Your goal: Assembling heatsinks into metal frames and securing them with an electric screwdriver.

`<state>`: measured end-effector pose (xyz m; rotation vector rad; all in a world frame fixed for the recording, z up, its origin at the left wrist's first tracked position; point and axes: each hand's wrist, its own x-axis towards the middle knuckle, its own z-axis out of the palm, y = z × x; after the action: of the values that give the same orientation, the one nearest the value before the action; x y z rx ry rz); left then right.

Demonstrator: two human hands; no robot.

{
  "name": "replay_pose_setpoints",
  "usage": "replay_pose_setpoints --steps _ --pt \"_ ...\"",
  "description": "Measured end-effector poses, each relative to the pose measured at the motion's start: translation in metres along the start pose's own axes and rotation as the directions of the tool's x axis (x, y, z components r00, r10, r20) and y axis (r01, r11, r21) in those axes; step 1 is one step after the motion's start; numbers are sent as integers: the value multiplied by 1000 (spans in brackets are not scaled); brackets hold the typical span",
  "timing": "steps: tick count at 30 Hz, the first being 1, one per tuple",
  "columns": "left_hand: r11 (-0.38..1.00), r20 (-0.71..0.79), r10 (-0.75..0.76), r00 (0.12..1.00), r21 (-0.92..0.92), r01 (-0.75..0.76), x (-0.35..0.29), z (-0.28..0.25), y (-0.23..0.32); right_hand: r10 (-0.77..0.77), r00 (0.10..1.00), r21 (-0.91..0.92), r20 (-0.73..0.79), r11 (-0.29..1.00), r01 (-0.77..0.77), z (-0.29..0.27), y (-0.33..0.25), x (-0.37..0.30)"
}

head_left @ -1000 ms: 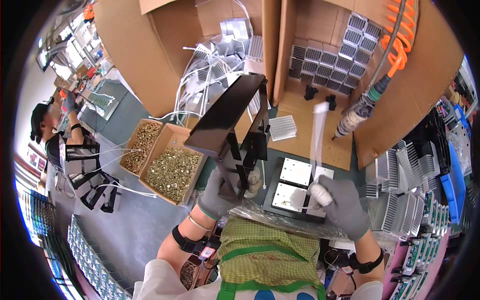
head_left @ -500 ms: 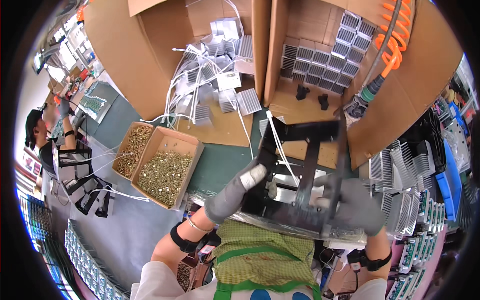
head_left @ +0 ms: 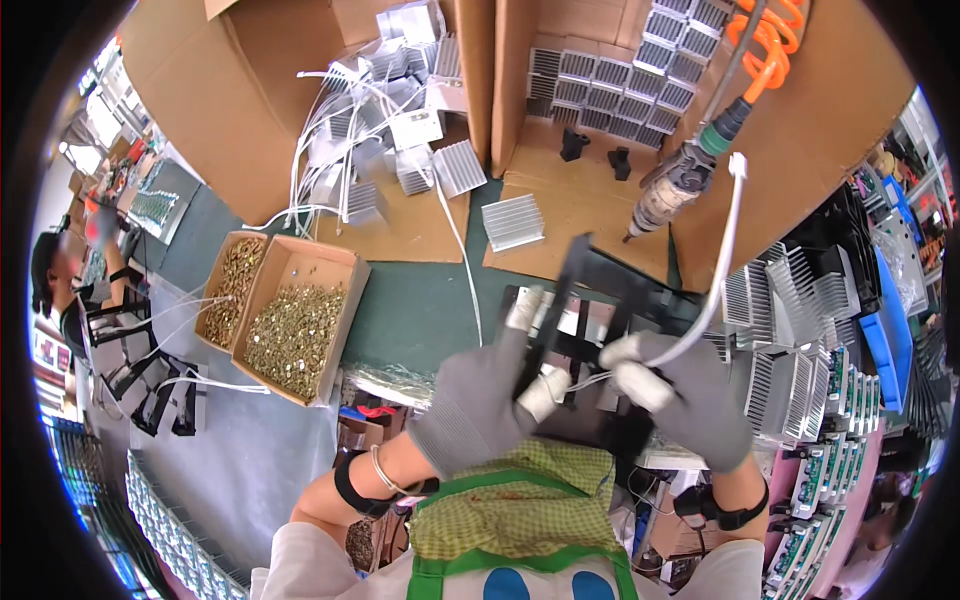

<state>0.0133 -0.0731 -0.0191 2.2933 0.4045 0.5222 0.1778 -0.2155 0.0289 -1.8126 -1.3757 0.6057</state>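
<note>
Head: grip (head_left: 695, 400) seemingly snug round cable (head_left: 727, 240)

- Frame (head_left: 622, 300) between left hand (head_left: 480, 405) and right hand (head_left: 695, 395).
- Parts box (head_left: 318, 265) left of frame.
- Far: driver (head_left: 675, 185) right of loose heatsink (head_left: 514, 222).
- Heatsink stack (head_left: 625, 90) inside far carton (head_left: 800, 180).

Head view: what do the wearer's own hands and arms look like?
The left hand and right hand wear grey gloves, some fingers white-tipped. Black straps circle both forearms, and a thin pale bracelet circles the left wrist. The sleeves are whitish.
</note>
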Motion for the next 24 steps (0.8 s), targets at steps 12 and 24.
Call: replay_pose_setpoints --steps 12,24 --pt "922 172 -193 966 370 118 -2 -3 -27 235 964 -262 -123 929 -260 -1 18 -18" --pt "943 115 -177 978 305 134 2 0 -31 117 945 -378 -305 896 -233 31 54 1"
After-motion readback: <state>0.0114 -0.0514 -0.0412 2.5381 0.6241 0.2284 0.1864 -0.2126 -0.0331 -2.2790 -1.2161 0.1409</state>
